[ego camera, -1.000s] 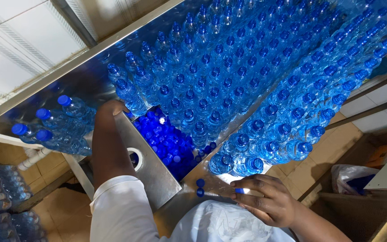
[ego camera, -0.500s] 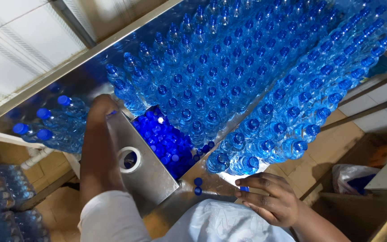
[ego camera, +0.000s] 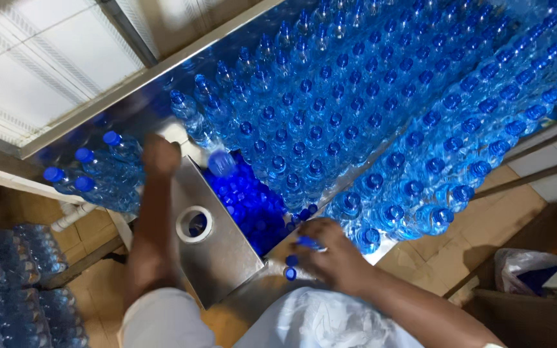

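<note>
A large mass of clear water bottles with blue caps (ego camera: pixel 381 109) stands upright on a steel table. A steel bin (ego camera: pixel 227 258) with a round hole in its wall holds several loose blue caps (ego camera: pixel 253 203). My left hand (ego camera: pixel 160 154) reaches to the bin's far corner, beside a group of capped bottles (ego camera: pixel 101 174); it is blurred and its grip is hidden. A blurred bottle (ego camera: pixel 222 162) stands just right of it. My right hand (ego camera: pixel 333 258) rests on the table's near edge with its fingers pinching a blue cap (ego camera: pixel 309 243). Two loose caps (ego camera: pixel 290 273) lie by it.
A steel rail (ego camera: pixel 143 71) bounds the table on the left, with a white tiled wall beyond. Shrink-wrapped bottle packs (ego camera: pixel 14 283) are stacked at lower left. A plastic bag (ego camera: pixel 523 274) and cardboard boxes sit on the brown floor at lower right.
My right hand has slid left toward the bin's corner and closed on a blue cap. My left arm has stayed stretched out, and a bottle beside that hand is now blurred.
</note>
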